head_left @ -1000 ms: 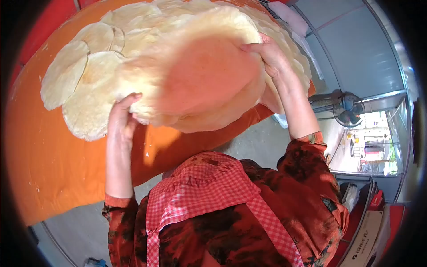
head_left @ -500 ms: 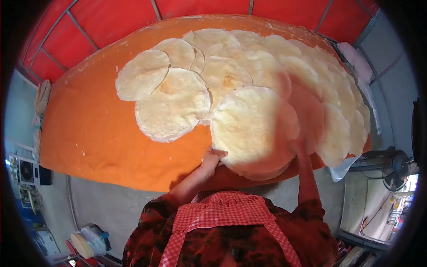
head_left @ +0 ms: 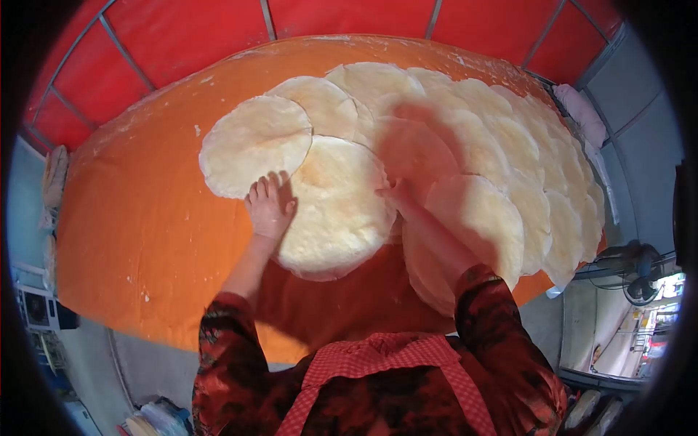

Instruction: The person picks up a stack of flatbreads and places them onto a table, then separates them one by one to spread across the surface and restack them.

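Note:
Large, thin, round flatbreads lie overlapping on an orange cloth. My left hand (head_left: 269,211) is open, its fingers spread over the lower edge of the upper-left flatbread (head_left: 254,145), with the thumb by the left edge of the front flatbread (head_left: 334,225). At that front flatbread's right edge, my right hand (head_left: 396,193) is closed, one digit lying on top; its other fingers are hidden. Another flatbread (head_left: 472,225) lies under my right forearm, on top of others. A reddish blur covers the area around my right hand.
The orange cloth (head_left: 145,218) covers a wide table whose front edge runs before my body. Many more flatbreads (head_left: 523,152) overlap on the right. Red panels (head_left: 349,18) on a metal frame stand behind. A fan (head_left: 640,272) is at the right.
Both hands have moved left from the right-hand flatbread to the one on its left. My left hand has let go of the former bread's edge and spread its fingers. The view has shifted.

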The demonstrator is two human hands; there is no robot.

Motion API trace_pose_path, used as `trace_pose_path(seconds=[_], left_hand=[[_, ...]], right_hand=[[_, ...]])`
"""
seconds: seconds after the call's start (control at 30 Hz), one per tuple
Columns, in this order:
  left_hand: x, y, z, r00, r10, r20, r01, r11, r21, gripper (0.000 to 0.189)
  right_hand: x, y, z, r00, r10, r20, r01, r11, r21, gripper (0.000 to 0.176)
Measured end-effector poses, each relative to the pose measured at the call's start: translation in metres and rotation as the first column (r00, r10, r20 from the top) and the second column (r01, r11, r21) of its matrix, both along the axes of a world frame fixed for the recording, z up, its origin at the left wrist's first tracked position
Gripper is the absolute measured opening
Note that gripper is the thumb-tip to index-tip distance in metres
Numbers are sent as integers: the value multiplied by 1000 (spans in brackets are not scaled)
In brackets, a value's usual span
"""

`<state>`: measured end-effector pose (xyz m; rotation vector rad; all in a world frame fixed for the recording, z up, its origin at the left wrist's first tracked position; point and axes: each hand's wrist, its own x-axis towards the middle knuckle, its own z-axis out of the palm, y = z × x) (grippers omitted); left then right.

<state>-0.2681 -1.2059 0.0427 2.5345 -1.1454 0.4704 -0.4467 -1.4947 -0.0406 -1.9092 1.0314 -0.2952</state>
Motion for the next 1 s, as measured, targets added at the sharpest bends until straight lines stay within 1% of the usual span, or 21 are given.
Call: trace_pose_path(seconds=[0.03,0.07,0.1,0.13,0.17,0.23,0.27,0.37,0.4,0.43,0.5,0.53,0.57,0.6,0.63,0.7,0.73,0.8,0.87,0.93,1.0], left_hand=[[23,-2,-10,999,-43,30,42,999,27,71],[44,-5,-21,994,-87,59,84,995,55,72],[62,-11,-30,987,-133,86,126,989,83,72],[75,-18,-33,990,-120,72,111,986,128,69],[83,-23,-35,981,-169,98,153,976,155,65],[90,-26,-40,954,-266,139,232,947,222,57],[91,-29,-44,917,-286,280,235,951,200,43],[118,-35,-38,967,-210,142,188,970,154,36],[123,-33,-29,941,-275,196,257,960,113,35],[112,-35,-6,956,-261,133,252,964,81,31],[62,-40,36,970,-245,2,245,969,21,25],[34,-45,34,948,-317,-27,317,948,24,18],[2,-47,33,920,-387,-59,389,921,24,12],[-34,-52,26,899,-396,-186,415,906,77,8],[-61,-56,13,868,-395,-299,446,886,124,4],[-88,-57,-32,858,-433,-276,457,889,24,11],[-104,-61,-44,841,-468,-272,477,878,-37,15],[-133,-64,-40,815,-460,-352,465,882,-76,20],[-139,-59,-22,817,-409,-407,415,906,-79,27],[-136,-48,5,840,-315,-442,324,944,-59,34],[-127,-30,48,790,-523,-319,434,846,-311,35]], right_hand=[[7,3,-2,998,-18,54,11,990,137,34],[5,8,-5,951,-59,303,-37,953,302,42],[1,15,19,964,24,266,-115,937,329,44],[-5,21,50,967,106,230,-186,915,359,45],[-9,23,62,963,187,195,-252,882,398,47],[-17,20,39,963,230,143,-265,912,314,51],[-21,20,27,960,251,121,-275,922,273,53],[-30,30,12,952,194,238,-250,939,236,58],[-32,33,14,946,174,274,-244,938,246,60],[-30,39,32,942,145,302,-236,926,294,61],[-27,43,41,967,78,243,-170,909,380,60],[-27,44,40,988,46,150,-106,901,421,58],[-32,52,37,992,20,127,-80,869,489,54],[-37,59,34,995,-6,101,-51,832,552,50],[-39,65,33,987,-34,156,-73,773,630,45],[-21,78,27,954,-179,242,-51,696,716,36],[-18,84,48,965,-84,247,-82,801,593,36],[-13,96,90,979,72,191,-127,947,294,37],[-6,111,74,875,46,483,-30,999,-42,44],[12,95,81,896,23,443,-50,997,51,47],[17,71,102,898,14,439,-91,984,155,49]])
